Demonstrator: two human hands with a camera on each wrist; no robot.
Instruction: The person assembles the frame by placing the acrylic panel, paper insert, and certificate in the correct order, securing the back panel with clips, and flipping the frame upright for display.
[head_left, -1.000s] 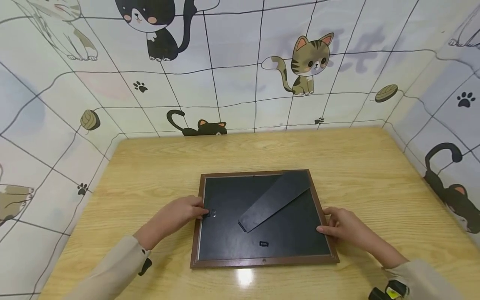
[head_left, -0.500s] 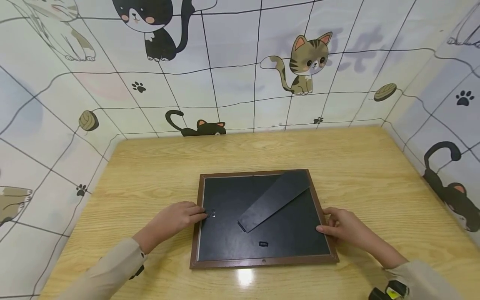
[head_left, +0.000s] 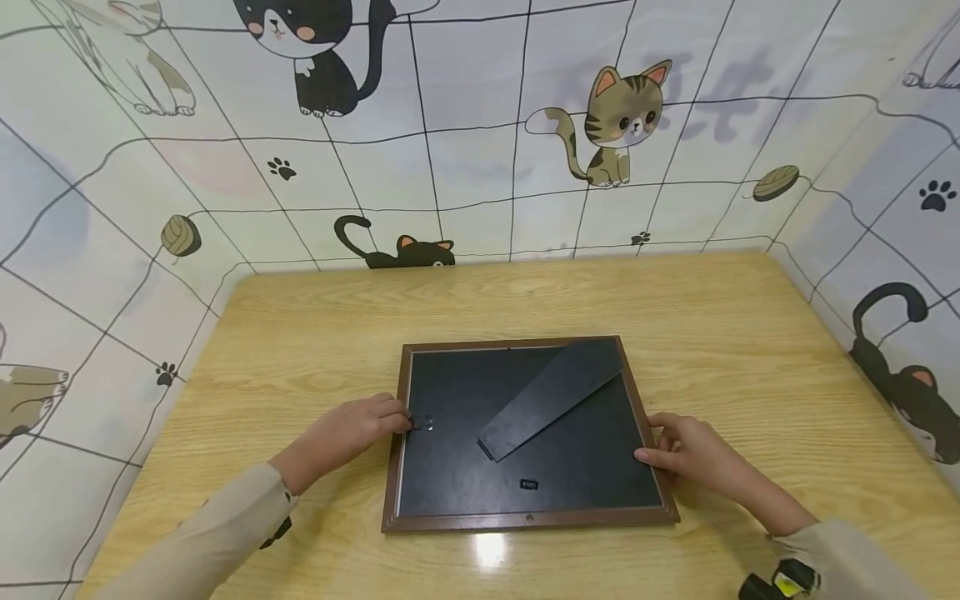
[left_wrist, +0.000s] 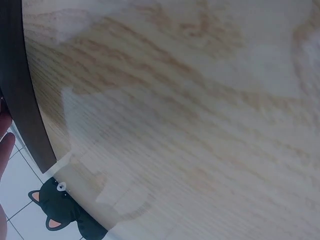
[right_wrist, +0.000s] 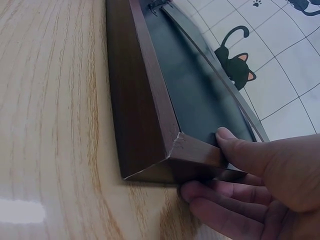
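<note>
A brown-rimmed picture frame (head_left: 517, 522) lies face down on the table, its black backing and folded stand leg (head_left: 555, 398) uppermost. At the left rim my left hand (head_left: 341, 435) has its bent fingers on the edge, beside a small metal-and-black catch (head_left: 424, 422). In the left wrist view only its fingers (left_wrist: 5, 150) show, past the dark frame side (left_wrist: 22, 85). My right hand (head_left: 693, 454) grips the opposite rim. Its thumb (right_wrist: 240, 147) lies over the frame's top in the right wrist view, with the other fingers low against the outer side.
A second small black catch (head_left: 528, 484) sits near the backing's front edge. The glossy wood-grain table (head_left: 315, 317) runs back to a wall (head_left: 480, 167) printed with cartoon cats, which also rises on both sides.
My left fingers have drawn slightly outward to the left, so more of the catch shows. The right hand and the picture frame stay in place.
</note>
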